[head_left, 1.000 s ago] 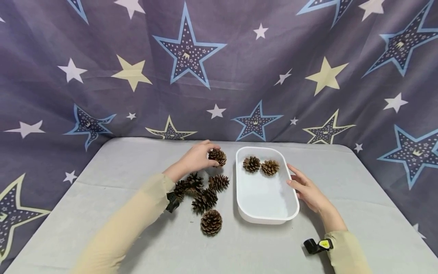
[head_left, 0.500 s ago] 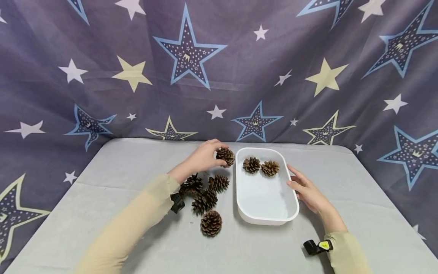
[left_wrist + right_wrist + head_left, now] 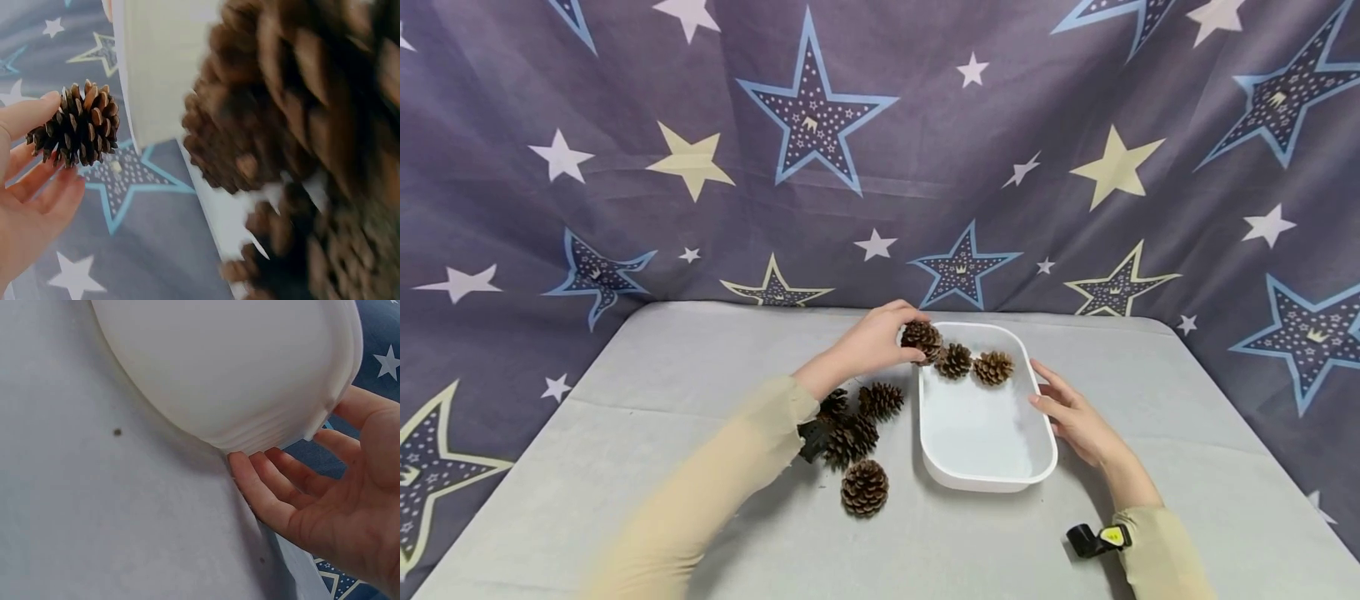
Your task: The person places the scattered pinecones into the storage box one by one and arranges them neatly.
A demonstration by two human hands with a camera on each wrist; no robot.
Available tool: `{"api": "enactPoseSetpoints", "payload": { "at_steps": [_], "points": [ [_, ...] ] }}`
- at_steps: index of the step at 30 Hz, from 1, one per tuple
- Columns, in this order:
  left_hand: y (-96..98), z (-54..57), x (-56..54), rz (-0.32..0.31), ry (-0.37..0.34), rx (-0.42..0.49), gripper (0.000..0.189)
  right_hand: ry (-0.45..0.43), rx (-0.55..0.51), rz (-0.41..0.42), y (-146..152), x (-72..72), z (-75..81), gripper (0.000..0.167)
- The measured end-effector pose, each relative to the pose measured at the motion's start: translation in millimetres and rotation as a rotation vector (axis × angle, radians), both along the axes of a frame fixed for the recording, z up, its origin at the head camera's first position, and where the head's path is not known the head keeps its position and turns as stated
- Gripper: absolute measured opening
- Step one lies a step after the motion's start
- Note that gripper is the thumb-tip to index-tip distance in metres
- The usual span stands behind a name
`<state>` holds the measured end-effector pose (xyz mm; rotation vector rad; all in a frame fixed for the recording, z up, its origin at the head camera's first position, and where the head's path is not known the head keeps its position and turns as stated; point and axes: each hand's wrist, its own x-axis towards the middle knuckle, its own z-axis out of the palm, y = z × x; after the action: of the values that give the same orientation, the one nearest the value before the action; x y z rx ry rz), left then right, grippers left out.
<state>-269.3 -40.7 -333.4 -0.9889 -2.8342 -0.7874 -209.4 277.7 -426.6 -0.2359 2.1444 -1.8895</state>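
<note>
In the head view my left hand point(image 3: 874, 340) holds a brown pine cone point(image 3: 922, 340) between thumb and fingers, over the far left rim of a white plastic tub point(image 3: 988, 442). The left wrist view also shows this pine cone point(image 3: 78, 125) between the thumb and fingers. On the other side, my right hand point(image 3: 1078, 421) holds the tub's right wall; the right wrist view shows fingertips point(image 3: 240, 464) against its outer side. Two pine cones, a darker one point(image 3: 955, 361) and a lighter one point(image 3: 993, 368), lie inside at the far end.
Left of the tub, several pine cones lie on the grey-covered table point(image 3: 940, 542), including a near one point(image 3: 864, 488) and a sideways one point(image 3: 881, 402). My left forearm partly hides the group. A star-patterned curtain point(image 3: 925, 167) hangs behind the table.
My left hand has carried its pine cone rightward, from beside the tub to over its left rim. The right hand and the tub have stayed in place.
</note>
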Motion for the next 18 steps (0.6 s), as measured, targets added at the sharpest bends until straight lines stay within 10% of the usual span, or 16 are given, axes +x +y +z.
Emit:
{"api": "enactPoseSetpoints", "payload": {
  "at_steps": [18],
  "points": [
    [51.9, -11.3, -2.2, -0.106, -0.018, -0.027, 0.056, 0.001, -0.015, 0.002, 2, -0.8, -1.4, 0.065]
  ]
}}
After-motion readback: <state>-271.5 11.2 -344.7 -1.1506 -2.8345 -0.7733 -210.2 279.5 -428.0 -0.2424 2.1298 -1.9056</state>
